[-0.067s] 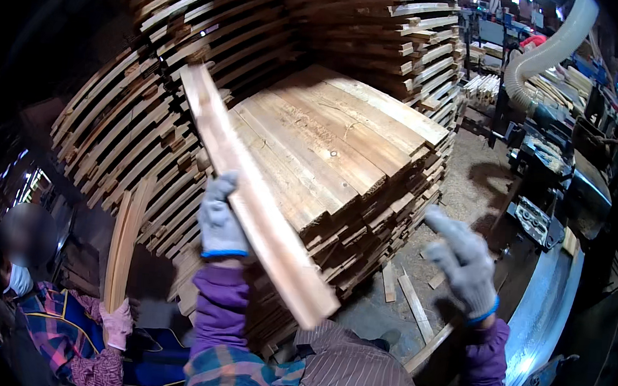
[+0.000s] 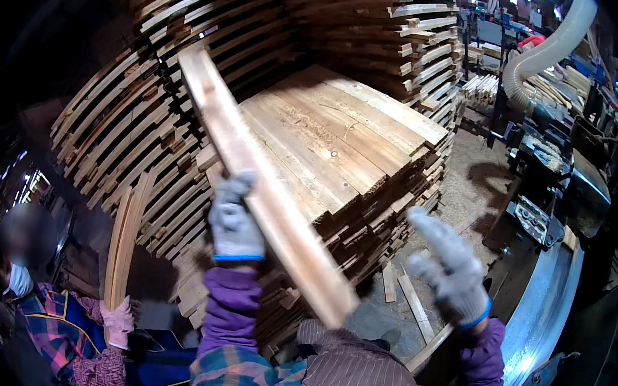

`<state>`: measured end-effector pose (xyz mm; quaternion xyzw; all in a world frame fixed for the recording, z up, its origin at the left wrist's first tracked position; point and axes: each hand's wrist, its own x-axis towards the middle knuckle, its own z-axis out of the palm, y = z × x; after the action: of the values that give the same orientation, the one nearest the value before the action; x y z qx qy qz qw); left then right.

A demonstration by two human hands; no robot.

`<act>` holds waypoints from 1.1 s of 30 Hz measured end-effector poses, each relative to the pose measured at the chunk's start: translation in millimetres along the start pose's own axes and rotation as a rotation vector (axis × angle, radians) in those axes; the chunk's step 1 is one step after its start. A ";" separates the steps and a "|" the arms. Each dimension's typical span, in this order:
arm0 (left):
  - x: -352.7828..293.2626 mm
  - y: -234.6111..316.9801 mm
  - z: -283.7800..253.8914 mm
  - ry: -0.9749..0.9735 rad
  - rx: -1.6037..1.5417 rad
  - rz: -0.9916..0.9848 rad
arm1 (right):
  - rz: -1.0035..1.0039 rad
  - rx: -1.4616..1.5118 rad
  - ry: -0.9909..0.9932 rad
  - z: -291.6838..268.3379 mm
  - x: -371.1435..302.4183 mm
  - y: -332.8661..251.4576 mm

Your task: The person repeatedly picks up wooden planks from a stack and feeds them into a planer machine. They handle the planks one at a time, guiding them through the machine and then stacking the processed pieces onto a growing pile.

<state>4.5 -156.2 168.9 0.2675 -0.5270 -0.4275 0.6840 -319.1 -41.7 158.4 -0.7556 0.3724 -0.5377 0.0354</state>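
Note:
A long pale wooden board [image 2: 268,193] slants across the view, its near end close to my body and slightly blurred. Gloved in grey with a blue cuff, my left hand [image 2: 237,220] grips the board's left edge around its middle; the fingers beneath it are hidden. Apart from the board, to its right, my right hand [image 2: 451,268] hangs in the air with nothing in it, fingers spread and a little smeared. Beyond the board lies a stack of planks [image 2: 343,141] with several wide boards side by side on top.
Tall piles of spaced boards [image 2: 120,121] rise at the left and back. At left, a co-worker's gloved hand [image 2: 117,323] holds upright wooden strips [image 2: 127,239]. A machine with a metal bed [image 2: 545,309] and a pale hose [image 2: 549,56] stands at right. Wood offcuts [image 2: 417,305] lie on the floor.
My left hand has shifted right with the board, whose near end has swung right. My right hand has moved left, toward the board.

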 end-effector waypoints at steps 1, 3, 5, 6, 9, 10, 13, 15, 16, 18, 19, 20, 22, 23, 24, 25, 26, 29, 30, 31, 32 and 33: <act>-6.9 -8.1 19.9 -0.063 -0.061 0.061 | -0.086 0.008 -0.022 11.5 7.7 -16.1; -23.5 -12.9 95.9 -0.276 -0.359 -0.088 | -0.006 -0.258 -0.228 0.5 -0.9 -58.1; -47.9 -26.3 163.8 -0.505 -0.487 -0.315 | 0.113 -0.537 -0.053 -11.7 -50.9 -67.3; -63.9 -46.6 172.4 -0.608 -0.228 -0.144 | 0.163 -0.501 0.035 -19.5 -79.8 -57.5; -133.3 -102.2 238.4 -0.788 0.173 0.192 | 0.502 -0.618 0.192 -47.7 -164.5 -82.7; -160.6 -127.2 261.1 -0.802 0.004 0.021 | 0.633 -0.506 0.262 -48.9 -192.4 -89.9; -216.6 -155.0 314.5 -0.793 -0.397 -1.163 | 1.070 -0.655 0.359 -43.6 -269.9 -139.0; -243.0 -161.4 327.5 -0.853 -0.348 -1.318 | 1.392 -0.699 0.422 -32.1 -300.0 -164.5; -249.1 -161.4 333.3 -0.869 -0.335 -1.335 | 1.504 -0.846 0.350 -31.0 -304.4 -158.4; -244.4 -166.8 337.3 -0.934 -0.307 -1.400 | 1.699 -1.135 0.160 -30.8 -311.4 -136.3; -242.8 -175.6 332.8 -0.935 -0.321 -1.381 | 1.776 -0.953 0.119 -51.4 -287.9 -120.9; -239.8 -183.1 328.8 -0.934 -0.342 -1.358 | 1.565 -1.206 0.030 -61.5 -290.5 -101.1; -234.8 -192.8 330.6 -0.930 -0.339 -1.332 | 1.045 -1.653 -0.126 -88.7 -316.5 -39.8; -231.2 -196.1 329.2 -0.910 -0.307 -1.337 | 1.121 -1.610 -0.171 -109.1 -319.8 -11.1; -223.6 -201.6 322.3 -0.869 -0.264 -1.340 | 1.183 -1.547 -0.223 -127.0 -314.8 23.4; -220.1 -204.5 317.2 -0.816 -0.371 -1.314 | 1.043 -1.689 -0.247 -145.4 -310.7 61.1; -219.0 -206.8 314.2 -0.807 -0.338 -1.327 | 0.994 -1.843 -0.348 -157.0 -319.4 99.8; -232.2 -214.4 328.6 -0.935 -0.386 -1.287 | 1.281 -1.970 -0.484 -210.3 -325.4 180.1; -227.8 -199.0 328.8 -0.914 -0.396 -1.269 | 1.505 -1.681 -0.381 -221.4 -303.3 192.3; -221.7 -189.5 329.3 -0.876 -0.386 -1.247 | 1.340 -1.325 -0.101 -232.7 -299.5 187.7; -212.3 -183.8 328.0 -0.839 -0.373 -1.224 | 1.147 -1.142 0.042 -216.4 -306.6 178.9; -205.3 -176.6 330.3 -0.773 -0.402 -1.231 | 0.958 -0.952 0.142 -203.7 -315.2 166.0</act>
<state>-378.8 -37.0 23.1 0.2148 -0.3968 -0.8839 0.1233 -622.6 98.8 -79.3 -0.4034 0.8635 -0.2885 -0.0914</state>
